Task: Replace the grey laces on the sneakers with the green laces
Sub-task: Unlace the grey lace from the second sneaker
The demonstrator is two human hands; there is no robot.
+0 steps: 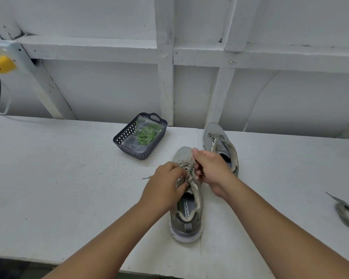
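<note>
A grey sneaker [187,210] stands heel toward me on the white table, still threaded with a grey lace [186,178]. My left hand [165,184] pinches the lace at the eyelets on the shoe's left side. My right hand [210,170] grips the lace on the right side, fingers curled. One lace end [146,178] trails out to the left on the table. A second grey sneaker [220,143], without a lace, stands behind to the right. A loose grey lace [347,212] lies at the far right. Green laces [146,134] sit in a clear bag inside a basket.
The dark plastic basket [125,137] stands behind the shoes, left of centre. A yellow plug [1,64] with a black cable hangs at the far left wall. The table's front edge [129,264] runs close to me. White wooden wall framing rises behind the table.
</note>
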